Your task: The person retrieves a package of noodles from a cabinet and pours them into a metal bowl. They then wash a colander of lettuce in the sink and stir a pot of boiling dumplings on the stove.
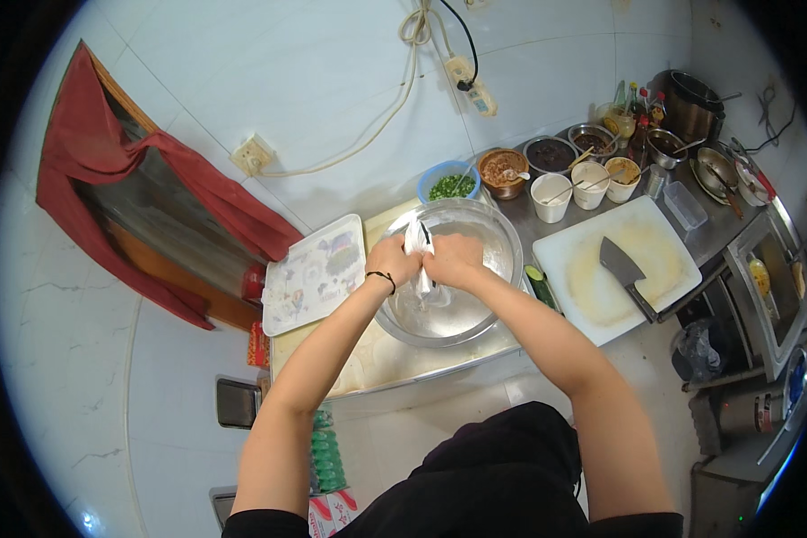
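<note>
My left hand [391,261], with a dark cord on its wrist, grips one side of a gathered white plastic bag [415,237]. My right hand [452,259] grips the other side, and the two hands nearly meet. The bag is bunched between my fingers above a wide stainless-steel basin [460,323], its lower end hanging down into it. What the bag holds cannot be made out. A whitish residue shows on the inside of the basin, which stands on a pale board [356,370].
Left of the basin lies a white tray [315,276]. Behind it stands a blue bowl of chopped green herbs [452,187]. To the right are a cut cucumber [541,286], a white cutting board [578,302] bearing a cleaver [620,262], white tubs [551,198] and sauce bowls [549,155].
</note>
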The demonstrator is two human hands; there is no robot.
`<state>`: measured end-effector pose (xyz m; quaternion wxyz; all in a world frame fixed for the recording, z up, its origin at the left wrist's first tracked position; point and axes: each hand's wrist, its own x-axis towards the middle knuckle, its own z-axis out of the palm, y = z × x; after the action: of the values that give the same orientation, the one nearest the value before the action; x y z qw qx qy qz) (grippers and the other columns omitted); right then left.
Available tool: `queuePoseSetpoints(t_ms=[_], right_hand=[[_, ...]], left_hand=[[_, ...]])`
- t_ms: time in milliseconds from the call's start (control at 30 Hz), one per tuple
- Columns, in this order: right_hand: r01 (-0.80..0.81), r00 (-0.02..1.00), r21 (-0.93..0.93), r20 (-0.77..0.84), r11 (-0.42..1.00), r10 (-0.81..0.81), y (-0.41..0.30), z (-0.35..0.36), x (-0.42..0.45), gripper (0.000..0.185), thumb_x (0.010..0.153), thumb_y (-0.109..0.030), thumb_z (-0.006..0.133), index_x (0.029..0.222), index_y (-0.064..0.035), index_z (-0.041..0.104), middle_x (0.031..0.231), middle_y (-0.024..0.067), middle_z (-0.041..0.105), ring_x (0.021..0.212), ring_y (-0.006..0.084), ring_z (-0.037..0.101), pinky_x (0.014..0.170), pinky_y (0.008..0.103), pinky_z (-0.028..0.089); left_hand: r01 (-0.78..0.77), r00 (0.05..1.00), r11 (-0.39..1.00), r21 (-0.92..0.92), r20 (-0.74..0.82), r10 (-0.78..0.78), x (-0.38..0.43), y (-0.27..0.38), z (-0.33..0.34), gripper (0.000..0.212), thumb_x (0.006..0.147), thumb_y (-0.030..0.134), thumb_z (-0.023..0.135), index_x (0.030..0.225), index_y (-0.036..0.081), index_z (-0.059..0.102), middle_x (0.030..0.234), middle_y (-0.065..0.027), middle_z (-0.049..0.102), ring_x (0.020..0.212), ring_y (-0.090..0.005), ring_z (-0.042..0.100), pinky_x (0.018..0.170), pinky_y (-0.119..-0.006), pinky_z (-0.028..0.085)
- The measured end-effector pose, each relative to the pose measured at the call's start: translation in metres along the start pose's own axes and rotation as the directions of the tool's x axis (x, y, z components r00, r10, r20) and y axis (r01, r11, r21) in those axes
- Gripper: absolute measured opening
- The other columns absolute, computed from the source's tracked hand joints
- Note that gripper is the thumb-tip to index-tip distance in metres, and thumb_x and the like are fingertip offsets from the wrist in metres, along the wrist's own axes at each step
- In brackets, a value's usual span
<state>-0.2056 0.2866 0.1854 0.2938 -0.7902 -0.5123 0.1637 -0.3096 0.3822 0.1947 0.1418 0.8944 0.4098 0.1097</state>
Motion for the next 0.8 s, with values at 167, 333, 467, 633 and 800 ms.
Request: queuePoseSetpoints(t_ms=[167, 333, 467, 633, 800], right_hand=[[-0.039, 0.998, -0.036, 0.041, 0.999, 0.040, -0.004, 0.010, 0.007, 0.028, 0.074, -0.028, 0.053, 0.080, -0.0038, 0.066, 0.081, 0.0160, 0.063, 0.079, 0.0300, 0.061, 0.068, 0.0383, 0.048], [-0.008, 0.997, 0.013, 0.074, 1.000, 0.007, -0.004, 0.012, 0.014, 0.028, 0.075, -0.027, 0.052, 0.084, -0.0029, 0.065, 0.086, 0.0171, 0.062, 0.083, 0.0301, 0.061, 0.070, 0.0385, 0.047], [-0.042, 0.994, 0.076, 0.103, 0.996, 0.034, -0.011, 0.007, 0.015, 0.032, 0.075, -0.029, 0.053, 0.087, -0.0011, 0.063, 0.090, 0.0184, 0.061, 0.086, 0.0304, 0.060, 0.071, 0.0389, 0.047], [-0.055, 0.998, 0.099, 0.024, 0.994, 0.053, -0.011, 0.009, 0.014, 0.036, 0.072, -0.033, 0.056, 0.086, 0.0000, 0.063, 0.089, 0.0177, 0.062, 0.086, 0.0304, 0.059, 0.071, 0.0386, 0.047], [-0.060, 0.985, 0.116, 0.168, 0.991, 0.040, -0.019, -0.002, 0.009, 0.036, 0.067, -0.033, 0.060, 0.083, -0.0010, 0.063, 0.088, 0.0153, 0.062, 0.085, 0.0286, 0.060, 0.070, 0.0364, 0.048]], left_hand=[[0.031, 0.999, 0.993, 0.115, 0.024, -0.034, 0.003, -0.007, -0.001, 0.026, 0.063, 0.027, 0.059, 0.069, 0.001, 0.057, 0.071, -0.0173, 0.060, 0.070, -0.0325, 0.057, 0.065, -0.037, 0.044], [0.094, 0.984, 0.993, -0.075, 0.158, -0.081, 0.008, -0.025, -0.019, 0.019, 0.062, 0.020, 0.062, 0.069, 0.002, 0.059, 0.065, -0.0088, 0.060, 0.059, -0.0173, 0.056, 0.057, -0.031, 0.044], [0.327, 0.921, 0.874, -0.359, 0.327, -0.210, 0.013, -0.038, -0.023, 0.015, 0.066, 0.016, 0.064, 0.061, 0.007, 0.053, 0.058, -0.0024, 0.054, 0.048, -0.0098, 0.051, 0.041, -0.024, 0.037], [0.387, 0.907, 0.861, -0.330, 0.306, -0.290, 0.004, -0.022, -0.031, 0.017, 0.066, 0.015, 0.064, 0.061, 0.007, 0.051, 0.057, -0.0017, 0.053, 0.045, -0.0098, 0.050, 0.037, -0.023, 0.033], [0.331, 0.924, 0.890, -0.313, 0.297, -0.240, 0.006, -0.024, -0.023, 0.019, 0.066, 0.014, 0.064, 0.059, 0.004, 0.049, 0.055, -0.0030, 0.053, 0.046, -0.0134, 0.053, 0.041, -0.024, 0.039]])
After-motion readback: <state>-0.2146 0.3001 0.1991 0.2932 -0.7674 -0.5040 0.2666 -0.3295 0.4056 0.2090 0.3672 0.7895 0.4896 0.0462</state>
